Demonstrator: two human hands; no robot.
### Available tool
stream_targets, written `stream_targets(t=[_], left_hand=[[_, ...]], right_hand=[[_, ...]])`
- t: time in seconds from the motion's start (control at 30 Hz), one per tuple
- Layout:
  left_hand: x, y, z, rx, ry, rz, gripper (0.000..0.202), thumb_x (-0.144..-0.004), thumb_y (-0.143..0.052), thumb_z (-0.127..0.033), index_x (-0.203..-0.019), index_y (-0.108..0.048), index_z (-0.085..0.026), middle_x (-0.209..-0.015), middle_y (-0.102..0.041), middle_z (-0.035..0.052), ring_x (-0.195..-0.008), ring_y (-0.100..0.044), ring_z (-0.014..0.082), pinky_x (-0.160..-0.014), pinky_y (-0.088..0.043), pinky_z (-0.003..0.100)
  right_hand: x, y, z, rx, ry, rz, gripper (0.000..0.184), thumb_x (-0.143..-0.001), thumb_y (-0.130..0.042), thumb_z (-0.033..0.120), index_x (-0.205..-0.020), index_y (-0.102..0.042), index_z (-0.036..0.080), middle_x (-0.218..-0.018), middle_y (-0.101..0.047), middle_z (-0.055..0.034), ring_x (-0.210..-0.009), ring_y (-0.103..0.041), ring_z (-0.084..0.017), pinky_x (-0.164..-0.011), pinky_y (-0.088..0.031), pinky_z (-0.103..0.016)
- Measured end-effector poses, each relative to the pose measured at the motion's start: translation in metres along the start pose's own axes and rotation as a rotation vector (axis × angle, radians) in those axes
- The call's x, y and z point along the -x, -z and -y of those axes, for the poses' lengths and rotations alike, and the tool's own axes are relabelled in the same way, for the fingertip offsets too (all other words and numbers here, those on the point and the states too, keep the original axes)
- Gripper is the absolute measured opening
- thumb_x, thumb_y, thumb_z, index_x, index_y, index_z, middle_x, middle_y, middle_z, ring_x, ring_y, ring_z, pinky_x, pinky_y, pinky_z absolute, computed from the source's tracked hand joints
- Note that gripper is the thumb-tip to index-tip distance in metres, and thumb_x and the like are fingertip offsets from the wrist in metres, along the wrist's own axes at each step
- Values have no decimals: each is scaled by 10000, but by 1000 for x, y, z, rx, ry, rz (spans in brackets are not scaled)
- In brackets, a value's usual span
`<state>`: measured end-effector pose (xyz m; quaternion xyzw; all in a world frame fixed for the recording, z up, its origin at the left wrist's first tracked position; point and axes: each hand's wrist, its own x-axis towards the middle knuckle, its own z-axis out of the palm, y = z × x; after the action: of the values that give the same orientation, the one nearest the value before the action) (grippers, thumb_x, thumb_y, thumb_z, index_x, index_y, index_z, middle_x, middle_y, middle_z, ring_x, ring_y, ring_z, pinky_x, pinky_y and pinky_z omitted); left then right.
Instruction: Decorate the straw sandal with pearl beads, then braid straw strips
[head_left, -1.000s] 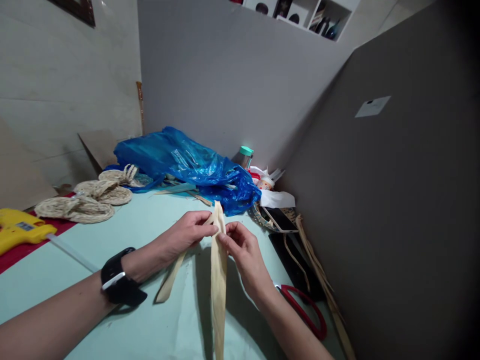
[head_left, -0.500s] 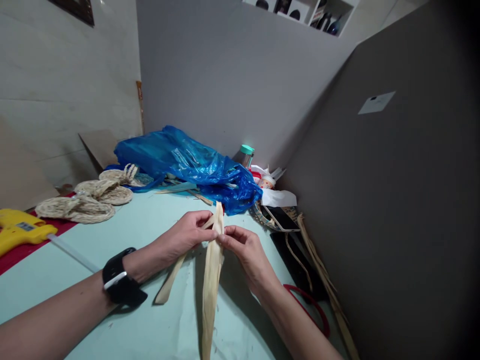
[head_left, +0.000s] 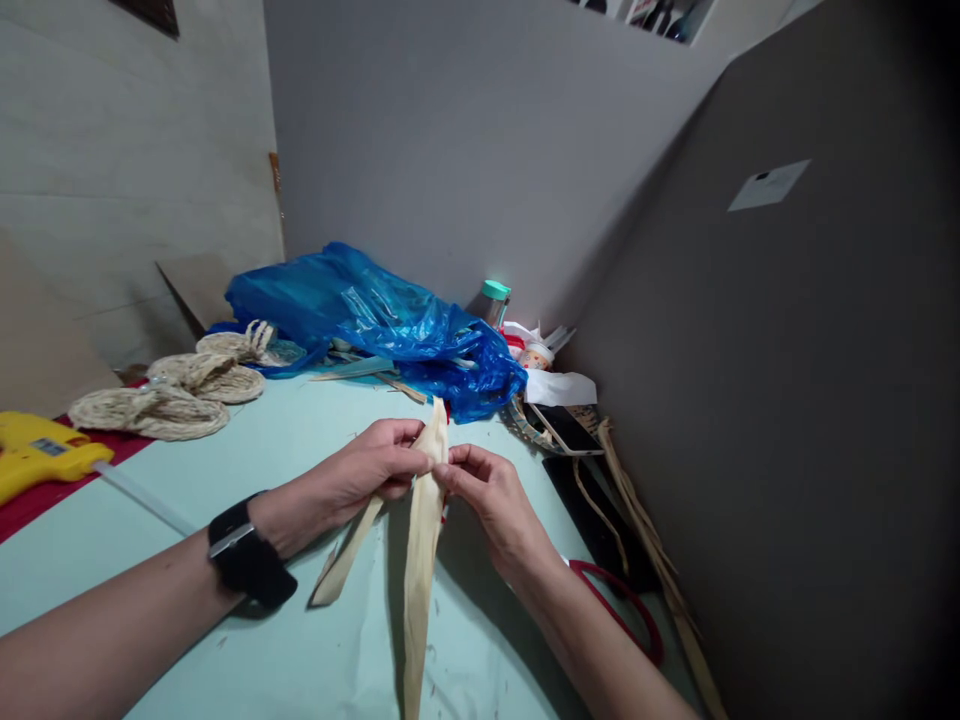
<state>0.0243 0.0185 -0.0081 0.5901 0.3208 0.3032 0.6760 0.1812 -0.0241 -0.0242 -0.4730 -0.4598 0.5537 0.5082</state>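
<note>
A long, pale dried plant strip [head_left: 421, 580] hangs down from my fingers toward the bottom edge of the view. My left hand [head_left: 390, 457] pinches it near the top, thumb in front. My right hand [head_left: 480, 490] grips the strip's right edge between thumb and fingertips, close beside the left thumb. A second, shorter strip [head_left: 346, 560] runs out from beneath my left hand, slanting down to the left. Small bits of red show just behind the long strip; what they belong to is hidden.
A blue plastic bag [head_left: 360, 300] lies at the back. Woven slippers [head_left: 154, 410] and a yellow glue gun [head_left: 52, 455] are on the left. To the right lie a phone [head_left: 570, 430], a red loop-shaped handle [head_left: 630, 610] and long dried stalks [head_left: 652, 540] along the grey partition [head_left: 810, 400].
The top of the long strip has spread wider over my left fingers, and the left thumb presses across it. The view has shifted slightly; my right hand keeps its pinch.
</note>
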Motion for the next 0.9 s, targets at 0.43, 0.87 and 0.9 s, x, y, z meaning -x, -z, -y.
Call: stream_targets(t=[0.43, 0.87, 0.9], left_hand=[[0, 1, 5, -57, -68, -80, 84, -727, -604, -130, -765, -537, -164, -640, -435, -80, -492, -347, 45, -434, -248, 167], [-5, -1, 14, -164, -129, -2, 103, -739, -605, -214, -831, -588, -170, -692, -517, -38, -552, -430, 100, -474, -343, 207], [-4, -2, 15, -184, -149, -18, 109, -738, -614, -220, -835, -593, -173, -722, -543, -25, -606, -473, 121, -517, -386, 221]], right_hand=[[1, -3, -2, 47, 11, -74, 309, -629, -775, 367, -757, -606, 143, -669, -596, 9, -619, -500, -110, -605, -368, -232], [3, -9, -8, 121, -11, -80, 285, -646, -690, 380, -756, -530, 171, -637, -517, 34, -599, -421, -107, -573, -306, -240], [3, -10, -8, 155, 5, -78, 274, -657, -673, 382, -755, -520, 177, -639, -505, 38, -600, -410, -109, -570, -302, -244]])
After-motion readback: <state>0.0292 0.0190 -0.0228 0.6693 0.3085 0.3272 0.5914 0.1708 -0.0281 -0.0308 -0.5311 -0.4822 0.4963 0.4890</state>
